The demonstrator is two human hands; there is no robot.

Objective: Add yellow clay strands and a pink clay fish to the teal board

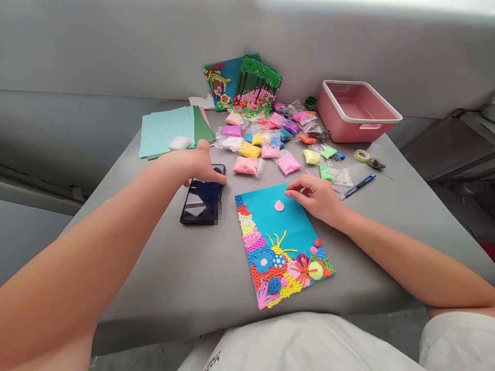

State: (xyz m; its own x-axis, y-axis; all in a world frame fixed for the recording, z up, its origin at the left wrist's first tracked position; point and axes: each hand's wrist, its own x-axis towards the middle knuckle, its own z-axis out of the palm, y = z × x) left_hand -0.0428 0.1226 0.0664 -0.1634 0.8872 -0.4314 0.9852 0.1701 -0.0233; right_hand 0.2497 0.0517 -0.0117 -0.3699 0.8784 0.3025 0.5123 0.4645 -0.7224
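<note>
My left hand [199, 166] is over the upper part of a black smartphone [203, 193] lying on the table. One finger stretches to the phone's right edge; the other fingers are partly hidden. My right hand [317, 198] rests at the right edge of a blue board [266, 203], its fingers loosely bent and nothing visible in them. A pale pink drop-shaped clay piece [279, 206] lies on the board near my right fingertips. Colourful clay flowers, balls and small rings cover the board's left and lower edges. A thin pink stick [335, 189] lies partly behind my right hand.
Several bags of coloured clay [250, 150] lie behind the board. A pink bin [348, 121], a tape roll [362, 155] and a blue cutter [359, 186] are on the right. Coloured sheets [162, 129] bear a white lump [180, 143]. Decorated boards [257, 85] lean at the back.
</note>
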